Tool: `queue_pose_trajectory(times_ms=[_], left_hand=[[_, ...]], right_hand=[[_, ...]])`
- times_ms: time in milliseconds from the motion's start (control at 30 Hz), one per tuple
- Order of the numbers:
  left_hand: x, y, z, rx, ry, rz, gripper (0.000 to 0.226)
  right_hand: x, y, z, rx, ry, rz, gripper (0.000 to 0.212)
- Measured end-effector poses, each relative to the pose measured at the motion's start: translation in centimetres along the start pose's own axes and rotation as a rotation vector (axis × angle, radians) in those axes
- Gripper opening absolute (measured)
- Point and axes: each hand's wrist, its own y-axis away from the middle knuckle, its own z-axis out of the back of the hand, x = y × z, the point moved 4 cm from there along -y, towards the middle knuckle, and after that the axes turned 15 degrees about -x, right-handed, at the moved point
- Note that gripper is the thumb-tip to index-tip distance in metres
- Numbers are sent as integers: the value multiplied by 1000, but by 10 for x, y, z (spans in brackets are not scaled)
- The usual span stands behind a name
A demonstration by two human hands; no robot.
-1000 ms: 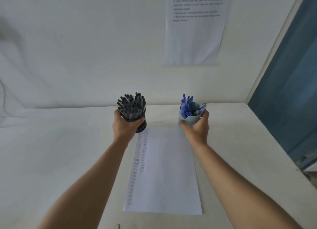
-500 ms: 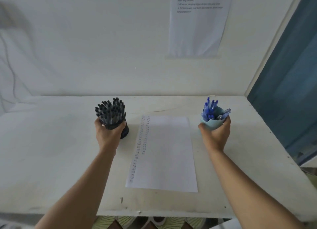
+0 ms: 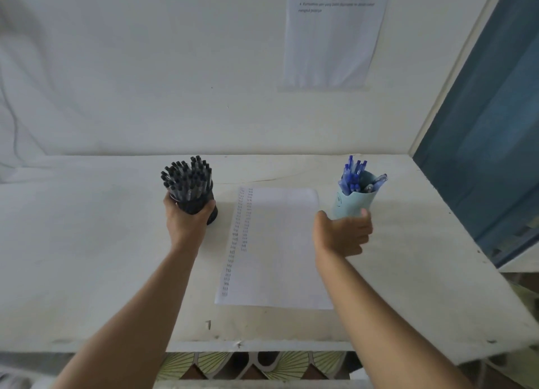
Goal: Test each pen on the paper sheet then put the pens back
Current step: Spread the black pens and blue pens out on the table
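- My left hand has its fingers gripping the dark holder of black pens, at 10 o'clock from the lined sheet.
- My right hand is blurred at the pale cup of blue pens, at 2 o'clock; I cannot tell whether its fingers grip.
- White bench, white wall, taped notice.

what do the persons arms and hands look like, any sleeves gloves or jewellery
The left forearm and right forearm are bare as far as the frame shows, with no sleeves in view. The left hand and right hand wear no gloves, and no watch, bracelet or ring shows.
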Motion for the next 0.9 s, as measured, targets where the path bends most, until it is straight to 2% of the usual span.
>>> queue_pose_trajectory(times_ms=[67, 133, 200, 267, 333, 500, 600, 733, 900], left_hand=[[2, -1, 1, 4, -2, 1, 82], [3, -2, 2, 16, -2, 5, 82], [3, -5, 2, 34, -2, 12, 83], [1, -8, 2, 56, -25, 1, 83], [0, -12, 1, 68, -62, -17, 81], [-7, -24, 6, 73, -135, -88, 80], [-12, -39, 21, 44, -193, -253, 85], [-10, -61, 47, 33, -346, -488, 89], [8, -77, 74, 14, -621, -704, 79]], right_hand=[[1, 23, -5, 85, 26, 99, 71], [5, 46, -18, 290, 67, 292, 53], [8, 72, -34, 538, 130, 560, 42], [8, 94, -48, 732, 191, 785, 44], [6, 112, -57, 836, 304, 931, 53], [-5, 129, -72, 879, 595, 1112, 60], [-8, 128, -73, 864, 644, 1171, 60], [-9, 128, -75, 847, 642, 1156, 60], [-5, 128, -82, 833, 645, 1101, 60]])
